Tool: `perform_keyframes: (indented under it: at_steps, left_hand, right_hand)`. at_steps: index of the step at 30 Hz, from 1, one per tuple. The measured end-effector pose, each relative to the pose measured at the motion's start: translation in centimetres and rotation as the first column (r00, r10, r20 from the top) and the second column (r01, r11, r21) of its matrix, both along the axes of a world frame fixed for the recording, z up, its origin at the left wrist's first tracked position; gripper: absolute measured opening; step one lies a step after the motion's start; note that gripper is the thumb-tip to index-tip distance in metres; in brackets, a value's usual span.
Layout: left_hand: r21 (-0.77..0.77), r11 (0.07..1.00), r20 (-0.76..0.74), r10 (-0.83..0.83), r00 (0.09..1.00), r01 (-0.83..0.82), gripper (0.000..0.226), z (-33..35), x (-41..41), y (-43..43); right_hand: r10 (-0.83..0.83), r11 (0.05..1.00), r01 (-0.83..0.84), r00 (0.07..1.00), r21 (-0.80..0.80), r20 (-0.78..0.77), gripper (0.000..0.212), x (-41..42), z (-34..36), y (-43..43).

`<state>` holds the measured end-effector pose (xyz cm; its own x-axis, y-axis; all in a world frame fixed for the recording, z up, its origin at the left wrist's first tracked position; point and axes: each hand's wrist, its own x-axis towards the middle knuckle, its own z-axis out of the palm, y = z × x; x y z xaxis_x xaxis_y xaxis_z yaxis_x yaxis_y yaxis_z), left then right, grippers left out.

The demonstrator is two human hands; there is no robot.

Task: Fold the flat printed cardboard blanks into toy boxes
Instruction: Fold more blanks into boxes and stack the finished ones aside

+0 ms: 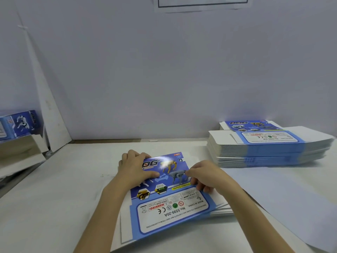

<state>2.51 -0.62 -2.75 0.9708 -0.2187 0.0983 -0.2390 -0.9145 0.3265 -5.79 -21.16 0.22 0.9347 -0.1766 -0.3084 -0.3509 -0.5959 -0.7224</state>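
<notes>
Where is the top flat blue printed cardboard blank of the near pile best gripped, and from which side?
Probably its right edge, from the right, where the right hand pinches it: the top blue printed cardboard blank lies flat on other blanks, so only edges lift. The left hand holds its far-left corner.

Table (63,189) runs up to wall (164,70) behind. Small pile of flat blanks (222,209) at near centre of table. Top blank (169,203) lies askew on pile. Left hand (135,167) grips its far-left corner, right hand (202,175) pinches its right edge. Tall stack of blanks (269,148) at far right, close to wall. Loose sheet (282,198) on table before stack, right of pile. Folded box (19,125) far left on raised ledge. Board (49,114) leans in left corner, right of box.
</notes>
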Motion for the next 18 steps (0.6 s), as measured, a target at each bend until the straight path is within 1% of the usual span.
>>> perform_keyframes:
  at_steps: [2, 4, 5, 6, 7, 8, 9, 10, 11, 12, 13, 14, 15, 16, 18]
  left_hand:
    - [-0.008, 1.000, 0.088, -0.011, 0.996, 0.011, 0.056, 1.1, -0.2, 0.5]
    - [-0.118, 0.993, 0.210, 0.019, 0.978, 0.006, 0.041, 2.6, -0.7, 1.3]
    - [-0.179, 0.984, 0.274, 0.051, 0.960, -0.001, 0.036, 3.4, -1.0, 1.7]
    - [-0.221, 0.975, 0.340, 0.089, 0.936, -0.012, 0.032, 4.2, -1.3, 2.2]
    - [-0.264, 0.964, 0.397, 0.129, 0.908, -0.022, 0.031, 4.9, -1.6, 2.7]
    - [-0.329, 0.944, 0.438, 0.168, 0.883, -0.016, 0.032, 5.5, -1.9, 3.2]
    - [-0.424, 0.906, 0.454, 0.204, 0.867, 0.009, 0.032, 6.0, -2.2, 3.6]
    - [-0.532, 0.845, 0.450, 0.236, 0.862, 0.046, 0.031, 6.6, -2.5, 3.9]
    - [-0.629, 0.773, 0.434, 0.264, 0.861, 0.080, 0.030, 7.0, -2.9, 3.9]
    - [-0.701, 0.705, 0.418, 0.287, 0.862, 0.105, 0.026, 7.4, -3.2, 3.9]
    - [-0.754, 0.644, 0.403, 0.300, 0.865, 0.128, 0.022, 7.6, -3.5, 3.6]
    - [-0.793, 0.590, 0.387, 0.299, 0.872, 0.150, 0.019, 7.8, -3.7, 3.2]
    - [-0.822, 0.543, 0.367, 0.281, 0.887, 0.168, 0.016, 7.9, -3.9, 2.6]
    - [-0.843, 0.506, 0.343, 0.248, 0.906, 0.180, 0.013, 8.0, -4.1, 2.0]
    - [-0.856, 0.476, 0.307, 0.150, 0.940, 0.204, 0.008, 8.0, -4.5, 0.8]
  right_hand:
    - [0.004, 0.998, -0.006, 0.999, 0.057, 0.040, 0.022, -0.1, 0.2, -0.1]
    - [-0.062, 0.983, 0.034, 0.987, 0.183, 0.147, 0.021, -0.1, 0.8, -0.4]
    - [-0.119, 0.971, 0.064, 0.965, 0.230, 0.235, 0.023, -0.1, 1.2, -0.6]
    - [-0.179, 0.969, 0.105, 0.921, 0.222, 0.346, 0.027, -0.2, 1.7, -0.8]
    - [-0.235, 0.969, 0.166, 0.853, 0.184, 0.467, 0.031, -0.2, 2.1, -1.0]
    - [-0.286, 0.958, 0.236, 0.762, 0.162, 0.580, 0.034, -0.4, 2.6, -1.1]
    - [-0.327, 0.941, 0.296, 0.675, 0.164, 0.661, 0.037, -0.7, 3.0, -1.2]
    - [-0.352, 0.928, 0.327, 0.615, 0.178, 0.706, 0.040, -1.1, 3.5, -1.2]
    - [-0.357, 0.925, 0.331, 0.597, 0.184, 0.719, 0.043, -1.3, 3.9, -1.1]
    - [-0.341, 0.934, 0.307, 0.626, 0.180, 0.701, 0.045, -1.6, 4.3, -1.0]
    - [-0.311, 0.949, 0.258, 0.680, 0.180, 0.664, 0.048, -1.7, 4.5, -0.8]
    - [-0.271, 0.962, 0.188, 0.735, 0.196, 0.622, 0.050, -1.9, 4.7, -0.5]
    - [-0.236, 0.965, 0.115, 0.769, 0.235, 0.595, 0.048, -2.0, 4.9, 0.0]
    - [-0.228, 0.956, 0.060, 0.770, 0.288, 0.596, 0.043, -2.1, 5.0, 0.5]
    - [-0.305, 0.912, 0.028, 0.713, 0.409, 0.632, 0.026, -2.2, 5.2, 1.1]
